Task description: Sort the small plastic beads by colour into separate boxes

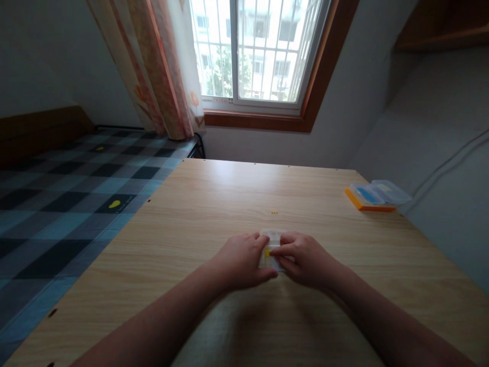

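Note:
A small clear plastic box (273, 237) lies on the wooden table between my hands, with its lid side toward the window. My left hand (244, 259) is closed around the box's left side, the thumb along the near edge and the fingers at the far edge. A small yellow piece (268, 253) shows in the box. At the box's right side is my right hand (303, 257), its fingers bent and the index fingertip touching the yellow piece. Parts of the box are hidden by my fingers. Several tiny orange-yellow pieces (274, 212) lie in a row beyond the box.
An orange-based case (370, 207) with an open clear lid and something blue inside stands at the table's right edge. The wooden table (214, 204) meets a bed with a checked cover (80, 188) on the left. Ahead are a curtain (164, 66) and a barred window (263, 56).

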`<state>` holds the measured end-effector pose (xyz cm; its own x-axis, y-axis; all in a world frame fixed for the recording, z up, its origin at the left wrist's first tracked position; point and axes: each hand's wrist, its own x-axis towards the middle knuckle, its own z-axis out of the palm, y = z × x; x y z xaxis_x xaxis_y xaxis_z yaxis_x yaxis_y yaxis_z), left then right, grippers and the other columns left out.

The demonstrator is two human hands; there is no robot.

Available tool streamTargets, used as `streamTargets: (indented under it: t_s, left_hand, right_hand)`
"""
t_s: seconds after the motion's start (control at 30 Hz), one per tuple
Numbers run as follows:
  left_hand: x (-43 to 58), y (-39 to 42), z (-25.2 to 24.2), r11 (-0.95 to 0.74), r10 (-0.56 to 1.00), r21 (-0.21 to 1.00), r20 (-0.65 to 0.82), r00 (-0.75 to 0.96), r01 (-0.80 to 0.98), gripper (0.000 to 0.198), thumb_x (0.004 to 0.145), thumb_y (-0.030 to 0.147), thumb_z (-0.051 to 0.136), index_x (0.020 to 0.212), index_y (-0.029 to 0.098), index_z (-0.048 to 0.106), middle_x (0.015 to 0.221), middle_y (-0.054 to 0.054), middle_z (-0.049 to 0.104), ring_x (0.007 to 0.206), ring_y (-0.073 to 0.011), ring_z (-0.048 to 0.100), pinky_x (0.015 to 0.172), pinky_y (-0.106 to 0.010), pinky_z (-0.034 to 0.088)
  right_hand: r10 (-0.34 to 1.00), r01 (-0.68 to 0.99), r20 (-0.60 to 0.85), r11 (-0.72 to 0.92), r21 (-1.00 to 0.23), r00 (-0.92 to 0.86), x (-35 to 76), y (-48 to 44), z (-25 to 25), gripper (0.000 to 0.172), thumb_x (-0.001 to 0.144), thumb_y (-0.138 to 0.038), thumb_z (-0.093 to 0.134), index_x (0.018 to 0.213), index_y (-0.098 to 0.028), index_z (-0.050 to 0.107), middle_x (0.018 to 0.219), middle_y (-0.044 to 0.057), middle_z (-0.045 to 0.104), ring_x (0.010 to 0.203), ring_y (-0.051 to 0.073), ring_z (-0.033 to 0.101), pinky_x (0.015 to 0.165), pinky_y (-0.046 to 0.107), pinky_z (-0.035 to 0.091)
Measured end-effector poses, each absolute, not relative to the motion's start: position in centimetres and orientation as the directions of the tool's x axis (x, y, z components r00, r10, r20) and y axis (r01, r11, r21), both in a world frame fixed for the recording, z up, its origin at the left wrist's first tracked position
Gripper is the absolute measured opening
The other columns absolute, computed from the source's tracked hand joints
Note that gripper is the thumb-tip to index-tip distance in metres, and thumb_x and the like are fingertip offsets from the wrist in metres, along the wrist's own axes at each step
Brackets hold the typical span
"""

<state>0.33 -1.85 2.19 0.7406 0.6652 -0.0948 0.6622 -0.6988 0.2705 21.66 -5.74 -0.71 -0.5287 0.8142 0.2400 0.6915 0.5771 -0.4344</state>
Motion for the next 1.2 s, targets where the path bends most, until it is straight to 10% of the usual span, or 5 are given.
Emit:
streamTargets:
  t_s: [0.8, 1.2]
  left_hand:
    - [0.2, -1.8, 1.8, -0.696, 0.672, 0.269, -0.083, 0.736, 0.666, 0.053, 0.083, 0.06, 0.068, 0.117, 0.02, 0.062, 0.114, -0.011, 0.07, 0.101, -0.0312, 0.067, 0.085, -0.041, 0.053]
    - [0.2, -1.8, 2.0, -0.702, 0.664, 0.266, -0.09, 0.742, 0.661, 0.05, 0.084, 0.059, 0.067, 0.116, 0.02, 0.062, 0.113, -0.012, 0.069, 0.102, -0.0311, 0.067, 0.086, -0.041, 0.052]
  right_hand:
    - [0.805, 0.652, 0.202, 0.576, -0.492, -0.558, 23.5, -5.8, 0.1, 0.029, 0.075, -0.011, 0.061, 0.091, -0.026, 0.08, 0.091, 0.001, 0.072, 0.077, 0.015, 0.063, 0.07, 0.026, 0.043]
    - [0.798, 0.677, 0.213, 0.594, -0.434, -0.564, 22.6, -5.9, -0.2, 0.02, 0.092, -0.018, 0.058, 0.095, -0.023, 0.077, 0.089, 0.004, 0.071, 0.077, 0.015, 0.063, 0.072, 0.026, 0.044]
